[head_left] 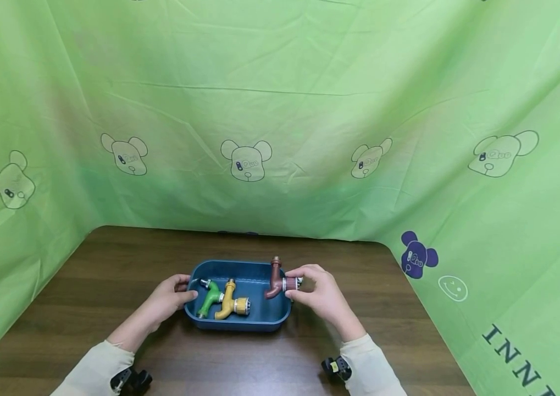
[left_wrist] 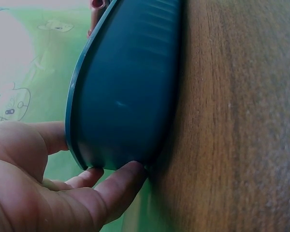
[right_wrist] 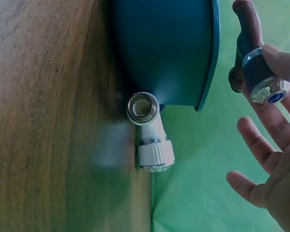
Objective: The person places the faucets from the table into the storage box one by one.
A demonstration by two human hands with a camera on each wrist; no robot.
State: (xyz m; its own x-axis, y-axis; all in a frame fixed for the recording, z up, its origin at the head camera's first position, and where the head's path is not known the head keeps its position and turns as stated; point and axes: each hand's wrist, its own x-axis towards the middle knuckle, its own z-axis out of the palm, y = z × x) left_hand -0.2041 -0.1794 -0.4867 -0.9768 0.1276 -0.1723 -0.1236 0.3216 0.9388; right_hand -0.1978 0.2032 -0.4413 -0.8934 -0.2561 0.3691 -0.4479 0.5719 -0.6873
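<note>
Just right of the blue tray [head_left: 260, 322], the right hand [head_left: 321, 297] pinches a brown fitting [head_left: 276, 279]; a white fitting [right_wrist: 150, 135] lies outside. Left hand [head_left: 166, 300] grips the tray's left rim; green fitting [head_left: 209, 300] and yellow fitting [head_left: 232, 301] lie inside.

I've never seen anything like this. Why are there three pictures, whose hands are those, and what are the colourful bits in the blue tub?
No machine here: a person wears three cameras. The wide picture comes from the head; the two close-ups come from the wrists, so they look sideways.

On the brown table, in front of a green cloth, stands a blue tray. In it lie a green fitting and a yellow fitting, both like small taps.

The left hand holds the tray's rim. The right hand pinches a dark red fitting at the tray's right edge.

The right wrist view also shows a white fitting on the table beside the tray.
</note>
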